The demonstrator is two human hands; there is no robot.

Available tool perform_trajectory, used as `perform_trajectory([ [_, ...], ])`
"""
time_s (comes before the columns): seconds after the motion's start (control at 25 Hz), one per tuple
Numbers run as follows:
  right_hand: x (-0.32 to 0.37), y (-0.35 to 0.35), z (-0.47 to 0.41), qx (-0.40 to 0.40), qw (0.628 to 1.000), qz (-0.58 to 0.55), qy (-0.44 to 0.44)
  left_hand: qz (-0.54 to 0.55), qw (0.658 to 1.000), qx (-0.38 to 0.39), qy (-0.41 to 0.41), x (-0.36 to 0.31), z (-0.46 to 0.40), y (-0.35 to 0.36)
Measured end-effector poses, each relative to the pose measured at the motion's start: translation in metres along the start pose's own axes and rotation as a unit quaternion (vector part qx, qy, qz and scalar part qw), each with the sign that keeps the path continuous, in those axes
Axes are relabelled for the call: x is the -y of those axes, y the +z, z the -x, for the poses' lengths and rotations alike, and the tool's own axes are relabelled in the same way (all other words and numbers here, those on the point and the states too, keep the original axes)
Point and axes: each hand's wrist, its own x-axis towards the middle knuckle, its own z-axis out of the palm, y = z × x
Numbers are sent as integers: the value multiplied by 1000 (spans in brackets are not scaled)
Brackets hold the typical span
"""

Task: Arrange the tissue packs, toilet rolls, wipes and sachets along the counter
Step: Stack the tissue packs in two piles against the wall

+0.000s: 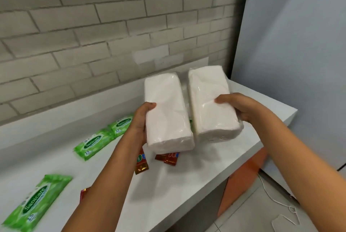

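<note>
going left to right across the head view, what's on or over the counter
Near green wipes pack → middle wipes pack → far wipes pack → left hand → left tissue pack → right tissue pack → right hand.

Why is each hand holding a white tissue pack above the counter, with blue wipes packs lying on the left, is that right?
Nearly right. The head view shows the left hand and the right hand each holding a white tissue pack above the counter. But the wipes packs lying on the left are green, not blue.
</note>
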Motion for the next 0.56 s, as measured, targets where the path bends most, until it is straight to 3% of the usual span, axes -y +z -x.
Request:
perform_trajectory([
  [0.28,29,-73,-60,-97,994,-45,-30,-20,998,51,9,-14,-101,61],
  [0.56,69,-107,-144,-86,996,-21,-11,2,999,33,18,-45,-193,85],
])
